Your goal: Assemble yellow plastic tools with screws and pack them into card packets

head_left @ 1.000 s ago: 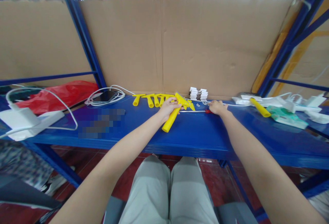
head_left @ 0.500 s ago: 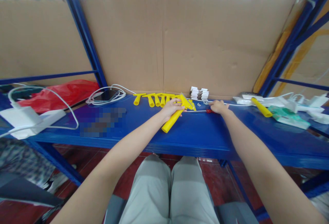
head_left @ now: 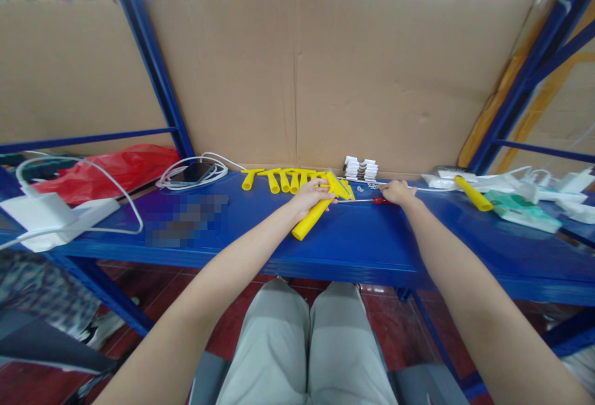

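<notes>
My left hand [head_left: 315,196] is wrapped round a yellow tool [head_left: 310,221], whose thick tubular handle points toward the table's front edge. Farther right, my right hand [head_left: 395,192] has its fingers pressed together at the table, beside small metal pieces [head_left: 373,186]. What those fingers hold, if anything, is too small to make out. A screwdriver with a red handle [head_left: 381,201] and a thin shaft lies just below and left of that hand. Several yellow handled pieces [head_left: 274,183] stand in a row left of my left hand. Behind the metal pieces are stacked white parts [head_left: 361,168].
At the left lie a red bag [head_left: 121,169], a phone [head_left: 190,173] with a coiled white cable, and a white power strip [head_left: 41,219]. On the right are another yellow tube [head_left: 473,194] and a green packet [head_left: 523,211]. Cardboard [head_left: 372,76] stands behind the blue table [head_left: 353,250].
</notes>
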The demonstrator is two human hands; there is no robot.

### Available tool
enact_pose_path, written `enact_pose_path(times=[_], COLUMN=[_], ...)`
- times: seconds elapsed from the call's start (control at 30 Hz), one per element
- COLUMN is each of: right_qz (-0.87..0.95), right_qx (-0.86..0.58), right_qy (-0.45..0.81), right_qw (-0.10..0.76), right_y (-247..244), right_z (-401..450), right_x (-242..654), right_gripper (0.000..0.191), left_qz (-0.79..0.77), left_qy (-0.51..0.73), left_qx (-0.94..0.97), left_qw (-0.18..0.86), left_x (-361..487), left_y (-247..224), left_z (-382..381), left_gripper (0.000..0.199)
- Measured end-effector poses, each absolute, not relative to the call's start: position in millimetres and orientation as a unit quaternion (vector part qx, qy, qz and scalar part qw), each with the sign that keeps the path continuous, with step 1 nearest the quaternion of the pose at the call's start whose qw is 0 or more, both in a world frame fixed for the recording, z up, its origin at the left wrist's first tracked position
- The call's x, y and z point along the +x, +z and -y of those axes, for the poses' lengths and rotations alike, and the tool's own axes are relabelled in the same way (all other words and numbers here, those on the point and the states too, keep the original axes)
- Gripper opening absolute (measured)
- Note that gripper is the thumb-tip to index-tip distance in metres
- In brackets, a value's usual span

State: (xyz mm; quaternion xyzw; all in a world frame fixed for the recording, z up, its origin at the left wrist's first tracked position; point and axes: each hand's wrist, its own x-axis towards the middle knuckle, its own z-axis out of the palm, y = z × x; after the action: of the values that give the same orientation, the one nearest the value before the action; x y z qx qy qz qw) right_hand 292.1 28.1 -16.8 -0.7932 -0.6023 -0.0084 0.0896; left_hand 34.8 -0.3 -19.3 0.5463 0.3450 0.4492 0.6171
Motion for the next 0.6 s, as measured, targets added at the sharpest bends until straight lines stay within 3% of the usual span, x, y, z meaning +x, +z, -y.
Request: enact_pose_path(times=[0.43,0.6], right_qz=[0.547,0.509], right_qx=[-0.827,-0.848], right_qy=[-0.027,-0.013], right_qw=[0.127,0.145], right_y=[-15.1,-22.8], right_z=[-29.2,-42.9], right_x=[283.3,292.7], right_gripper=[0.028,0.04], left_qz=[-0.332,-0.329], left_qy=[0.424,0.412], left_qx=[0.546,0.549], left_qw=[0.642,0.649], left_x=[34.8,35.5], left_y=[-19.1,-18.0], left_z=[1.3,5.3], left_gripper=[0.035,0.035])
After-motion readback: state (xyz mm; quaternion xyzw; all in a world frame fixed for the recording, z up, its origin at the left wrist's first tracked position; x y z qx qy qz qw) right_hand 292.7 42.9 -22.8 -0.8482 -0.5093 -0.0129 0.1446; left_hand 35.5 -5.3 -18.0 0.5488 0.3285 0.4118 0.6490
